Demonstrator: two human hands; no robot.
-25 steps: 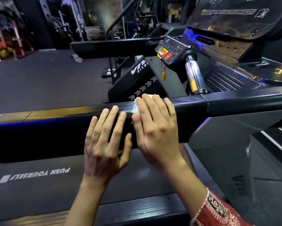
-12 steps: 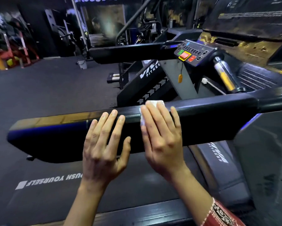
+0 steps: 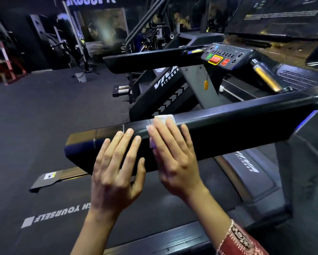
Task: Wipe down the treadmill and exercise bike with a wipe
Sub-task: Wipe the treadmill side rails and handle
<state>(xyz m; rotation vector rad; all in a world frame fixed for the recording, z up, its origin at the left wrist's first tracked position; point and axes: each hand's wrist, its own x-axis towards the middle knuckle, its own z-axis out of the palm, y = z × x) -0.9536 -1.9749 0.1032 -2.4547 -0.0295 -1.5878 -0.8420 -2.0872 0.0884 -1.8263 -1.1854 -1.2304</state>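
Wipe (image 3: 163,118) slid toward handrail (image 3: 228,131) end | right hand (image 3: 174,162) flat (belt (image 3: 154,208): "…YOURSELF")

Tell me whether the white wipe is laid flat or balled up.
Flat: the white wipe lies as a flat pad on the black treadmill handrail, pressed under the right hand's straight fingers.

The gym is dim, and its black walls and dark floor (image 3: 44,111) swallow detail. Light falls from above onto my left hand (image 3: 116,173) and right hand (image 3: 174,159), which are bright and sharp. The wipe (image 3: 164,118) glows white. The rail (image 3: 228,126) carries a warm glare near its left end and a blue tint along its lower edge. The grip (image 3: 266,76) reflects yellow. The far room and the sign (image 3: 91,0) are smeared. The wide lens bends lines at the edges.
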